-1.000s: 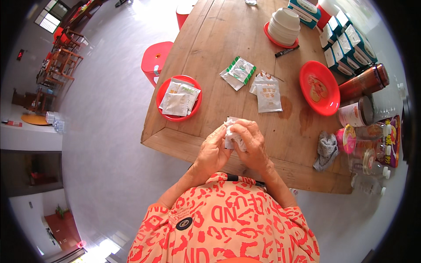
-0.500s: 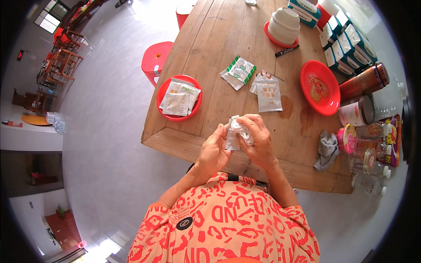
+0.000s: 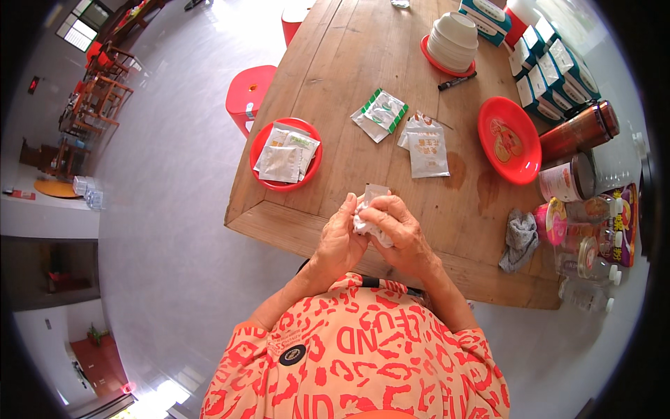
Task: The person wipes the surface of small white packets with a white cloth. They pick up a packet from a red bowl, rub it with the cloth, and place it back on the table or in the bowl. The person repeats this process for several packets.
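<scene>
I see a red stool [image 3: 250,91] at the far left, beside the bench [image 3: 328,77]. Next comes a red bowl [image 3: 315,168] with several flat sachets [image 3: 280,165] lying in it, near the bench's corner. Then my view has the left hand [image 3: 335,244], thumb up, its fingers grasping a small packet [image 3: 377,190] over the bench's near edge; its lower fingers are hidden from me. A crumpled white tissue [image 3: 362,223] lies against the packet, and the right hand [image 3: 401,236] has its fingers bent tight, pinching that tissue. Beyond the hands I make out green-edged packets [image 3: 384,113], then silver packets [image 3: 428,155], white bowls [image 3: 451,45] stacked on red, a red plate [image 3: 525,148], a grey cloth [image 3: 520,241] and a flask [image 3: 578,133].
</scene>
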### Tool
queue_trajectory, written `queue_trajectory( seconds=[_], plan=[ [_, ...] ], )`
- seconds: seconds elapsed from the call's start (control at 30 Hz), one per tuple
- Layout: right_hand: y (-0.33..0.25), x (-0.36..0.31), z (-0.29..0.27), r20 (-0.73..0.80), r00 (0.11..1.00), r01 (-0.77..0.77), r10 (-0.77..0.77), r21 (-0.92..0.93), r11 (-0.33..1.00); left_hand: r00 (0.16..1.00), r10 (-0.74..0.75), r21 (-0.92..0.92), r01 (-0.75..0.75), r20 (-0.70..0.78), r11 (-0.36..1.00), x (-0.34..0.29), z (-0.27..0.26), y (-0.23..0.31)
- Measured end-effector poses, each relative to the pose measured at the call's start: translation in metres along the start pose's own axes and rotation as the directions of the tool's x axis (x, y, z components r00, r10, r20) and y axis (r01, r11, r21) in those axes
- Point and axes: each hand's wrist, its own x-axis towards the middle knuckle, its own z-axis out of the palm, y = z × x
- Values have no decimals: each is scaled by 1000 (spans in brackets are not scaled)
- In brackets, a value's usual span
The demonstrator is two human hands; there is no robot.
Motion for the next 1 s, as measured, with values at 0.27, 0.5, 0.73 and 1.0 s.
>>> queue_trajectory(
  seconds=[0.27,0.5,0.73,1.0],
  plan=[
    [3,16,2,-275,952,-179,136,-140,974,996,31,-105,-22,84,994,1,-2,-4],
    [-4,-7,10,-163,973,-188,162,-160,969,993,85,-20,-84,77,996,7,4,0],
    [-20,-17,-4,94,985,-145,146,-12,989,994,84,51,-81,-66,995,6,6,2],
    [-11,5,-3,-156,974,-175,161,-81,981,994,55,-92,-47,91,995,3,-8,-1]
  ],
)
